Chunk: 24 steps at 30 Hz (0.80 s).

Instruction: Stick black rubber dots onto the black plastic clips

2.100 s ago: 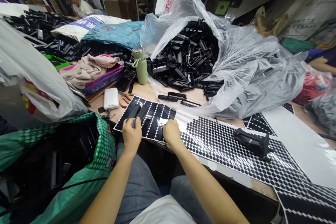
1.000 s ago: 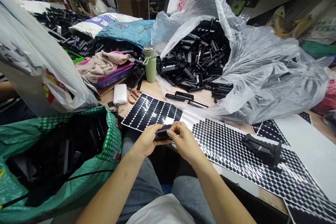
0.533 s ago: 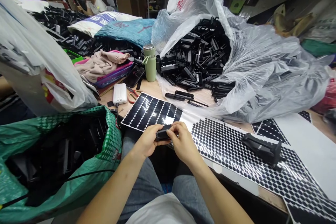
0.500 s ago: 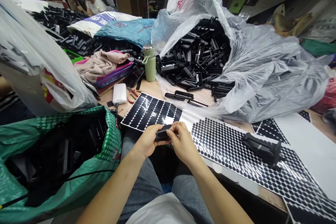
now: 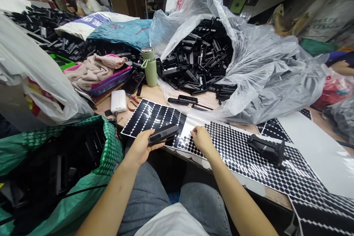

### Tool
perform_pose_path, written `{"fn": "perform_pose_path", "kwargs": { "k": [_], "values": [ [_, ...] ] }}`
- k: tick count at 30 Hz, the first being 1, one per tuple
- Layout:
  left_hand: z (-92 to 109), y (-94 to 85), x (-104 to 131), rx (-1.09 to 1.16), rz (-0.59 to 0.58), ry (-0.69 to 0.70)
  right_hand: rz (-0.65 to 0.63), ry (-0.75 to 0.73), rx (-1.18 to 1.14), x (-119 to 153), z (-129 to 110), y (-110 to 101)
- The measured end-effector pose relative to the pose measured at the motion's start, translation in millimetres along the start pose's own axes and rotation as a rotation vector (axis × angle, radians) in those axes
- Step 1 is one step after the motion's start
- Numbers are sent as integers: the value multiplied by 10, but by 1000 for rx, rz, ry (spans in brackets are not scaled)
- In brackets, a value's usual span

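My left hand [image 5: 140,146] is closed around one end of an oblong black plastic part [image 5: 163,134], which has a ribbed face and a small round mark. It is held above the front edge of the table. To its right, my right hand [image 5: 203,141] has its fingertips pinched together at the left end of a sheet of round black stickers [image 5: 235,147]. Whatever is between those fingertips is too small to make out. Behind the part lies a sheet of black oblong stickers [image 5: 151,116].
A clear plastic bag [image 5: 257,70] spills black parts [image 5: 199,59] at the back. A green bottle [image 5: 151,70], white power bank [image 5: 118,101] and scissors [image 5: 133,103] stand or lie left of it. A black device [image 5: 267,149] rests on the stickers. A green bag [image 5: 110,132] sits at left.
My right hand has let go of the black part and moved right to the round stickers. My left hand keeps the part, now with its face showing. The view has shifted slightly.
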<state>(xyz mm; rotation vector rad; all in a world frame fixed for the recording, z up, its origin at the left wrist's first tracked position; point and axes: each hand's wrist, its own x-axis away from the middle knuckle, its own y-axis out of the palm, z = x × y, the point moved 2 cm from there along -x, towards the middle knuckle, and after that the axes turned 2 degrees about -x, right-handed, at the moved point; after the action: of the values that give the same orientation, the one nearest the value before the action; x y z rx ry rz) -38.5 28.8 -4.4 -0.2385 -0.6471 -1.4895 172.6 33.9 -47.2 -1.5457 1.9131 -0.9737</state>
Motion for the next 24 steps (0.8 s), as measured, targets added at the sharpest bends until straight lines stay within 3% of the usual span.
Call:
{"fn": "perform_pose_path", "kwargs": {
  "k": [3, 8, 11, 15, 19, 24],
  "values": [
    [5, 7, -13, 9, -13, -18, -67, -16, 9, -25, 143, 12],
    [-7, 76, -9, 41, -41, -76, -90, -33, -11, 71, 126, -36],
    [-16, 99, -6, 41, -53, -92, -77, -50, -73, 160, -19, -182],
    [-39, 168, 12, 25, -76, -93, -81, -167, -399, 325, -385, -301],
    [-63, 250, 45, 57, -96, -84, -83, -214, -524, 423, -632, -220],
    [-89, 271, 80, 67, -114, -60, -78, -178, -527, 448, -646, -154]
  ]
}}
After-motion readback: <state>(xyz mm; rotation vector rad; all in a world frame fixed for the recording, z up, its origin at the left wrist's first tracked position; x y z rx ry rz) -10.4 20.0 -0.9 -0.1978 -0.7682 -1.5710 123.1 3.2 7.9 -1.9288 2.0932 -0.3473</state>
